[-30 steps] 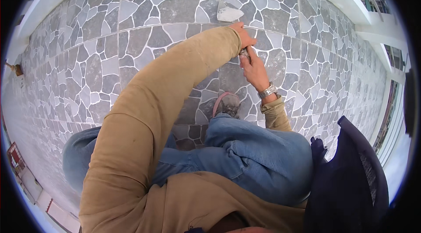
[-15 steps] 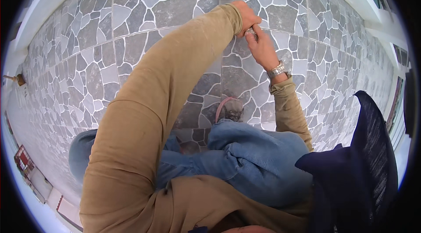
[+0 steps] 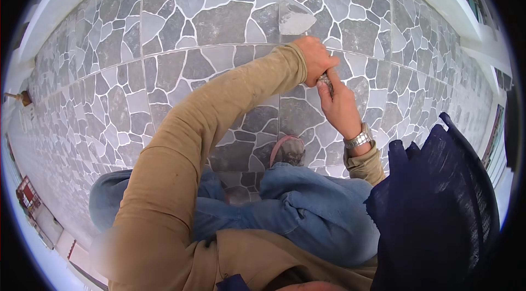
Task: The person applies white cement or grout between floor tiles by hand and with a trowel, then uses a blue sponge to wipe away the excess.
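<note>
A trowel [image 3: 296,22] with a pale, dusty blade lies against the stone-patterned tile floor [image 3: 224,22], beside a straight joint between tiles. My left hand [image 3: 316,58] is closed round it just behind the blade and hides most of the handle. My right hand [image 3: 341,106], with a metal watch [image 3: 359,138] on its wrist, grips the rough, grey-crusted handle end between thumb and fingers. Both hands meet there, ahead of my right foot.
My foot in a sandal with a pink strap [image 3: 278,147] rests on the tiles below the hands. Bent knees in blue jeans [image 3: 307,203] are close behind. Dark blue cloth [image 3: 433,203] hangs at the right. A brown-handled object [image 3: 24,98] stands far left.
Both hands and the trowel have come nearer to my body across the tiles. More of the blade shows now. The view has shifted slightly, and the grips look unchanged.
</note>
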`<state>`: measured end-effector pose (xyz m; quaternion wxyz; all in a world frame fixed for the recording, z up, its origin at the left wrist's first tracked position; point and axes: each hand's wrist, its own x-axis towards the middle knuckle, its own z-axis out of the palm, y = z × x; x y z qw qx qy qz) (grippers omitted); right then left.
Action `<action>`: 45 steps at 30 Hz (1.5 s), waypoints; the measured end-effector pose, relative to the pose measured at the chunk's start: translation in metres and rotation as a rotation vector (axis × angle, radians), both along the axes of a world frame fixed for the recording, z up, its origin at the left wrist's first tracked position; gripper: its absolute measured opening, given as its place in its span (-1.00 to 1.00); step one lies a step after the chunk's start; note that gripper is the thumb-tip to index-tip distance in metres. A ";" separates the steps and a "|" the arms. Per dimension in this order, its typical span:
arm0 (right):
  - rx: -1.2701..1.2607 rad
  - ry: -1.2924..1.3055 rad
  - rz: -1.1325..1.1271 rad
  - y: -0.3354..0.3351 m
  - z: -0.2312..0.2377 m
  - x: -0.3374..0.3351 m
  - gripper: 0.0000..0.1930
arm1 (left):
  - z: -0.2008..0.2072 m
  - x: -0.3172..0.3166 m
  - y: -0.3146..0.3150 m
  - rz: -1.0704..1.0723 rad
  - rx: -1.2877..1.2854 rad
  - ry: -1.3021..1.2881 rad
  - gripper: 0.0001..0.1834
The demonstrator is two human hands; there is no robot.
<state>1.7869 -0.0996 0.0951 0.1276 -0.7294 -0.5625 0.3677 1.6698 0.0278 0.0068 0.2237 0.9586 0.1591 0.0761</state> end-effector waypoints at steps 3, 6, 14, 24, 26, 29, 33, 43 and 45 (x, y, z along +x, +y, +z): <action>0.153 -0.088 0.076 0.114 -0.032 0.038 -0.58 | 0.028 0.030 0.111 0.036 0.105 0.184 -0.49; 0.185 -0.099 0.142 0.139 -0.029 0.044 -0.59 | 0.034 0.028 0.125 0.108 0.116 0.199 -0.49; 0.099 0.007 0.006 -0.060 0.017 -0.013 -0.48 | 0.010 -0.005 -0.049 -0.018 -0.086 -0.095 -0.55; 0.220 -0.194 0.114 0.103 -0.041 0.035 -0.60 | 0.019 0.028 0.097 0.114 0.124 0.188 -0.45; 0.215 -0.201 0.105 0.078 -0.035 0.027 -0.62 | 0.016 0.020 0.075 0.121 0.085 0.157 -0.49; 0.084 -0.132 0.022 -0.024 -0.013 0.009 -0.52 | 0.013 0.010 -0.016 0.037 0.019 0.114 -0.50; 0.106 -0.033 -0.043 -0.107 -0.005 -0.017 -0.47 | 0.003 -0.008 -0.095 -0.104 -0.088 0.009 -0.50; 0.197 -0.050 0.027 -0.041 -0.038 0.001 -0.49 | 0.017 0.002 -0.025 -0.080 0.046 0.222 -0.45; 0.162 -0.023 0.018 -0.095 -0.048 -0.008 -0.47 | 0.012 -0.003 -0.071 -0.191 0.012 0.317 -0.45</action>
